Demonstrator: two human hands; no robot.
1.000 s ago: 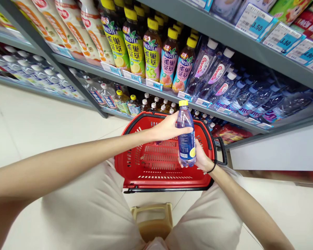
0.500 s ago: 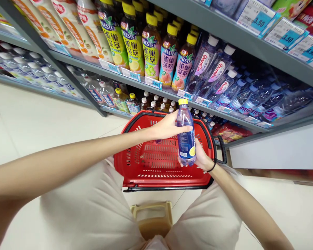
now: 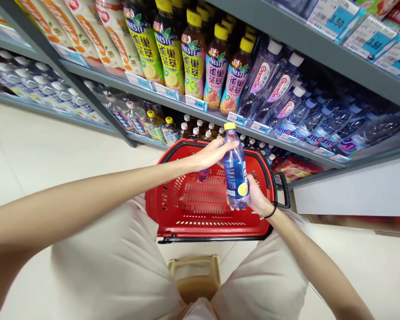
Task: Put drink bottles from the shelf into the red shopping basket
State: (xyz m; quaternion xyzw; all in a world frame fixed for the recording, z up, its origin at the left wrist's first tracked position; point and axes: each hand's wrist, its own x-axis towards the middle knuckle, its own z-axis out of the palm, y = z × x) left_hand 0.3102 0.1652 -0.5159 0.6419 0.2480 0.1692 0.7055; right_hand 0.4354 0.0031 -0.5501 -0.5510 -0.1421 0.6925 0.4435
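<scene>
Both of my hands are on one drink bottle (image 3: pixel 235 171) with a yellow cap, a blue label and a lemon picture. It is tilted slightly and held above the red shopping basket (image 3: pixel 171 229). My left hand (image 3: pixel 213 153) grips its upper part below the cap, thumb across the front and the other fingers mostly hidden behind. My right hand (image 3: pixel 256 198) wraps round the lower part from the right, with fingertips showing at the base. A small purple object (image 3: pixel 203 175) lies in the basket, partly covered by my left hand.
Shelves ahead hold Nestea bottles (image 3: pixel 193 58), clear Ganten bottles (image 3: pixel 282 89) and white-and-orange bottles (image 3: pixel 113 35). More drinks stand on the bottom shelf. The basket's black handle (image 3: pixel 282 190) sticks out at right. A yellowish stool (image 3: pixel 198 284) is between my legs.
The bottle has turned in my hands, so more of the lemon and white lettering shows. My left thumb has moved up towards the cap. The bottle has shifted slightly left.
</scene>
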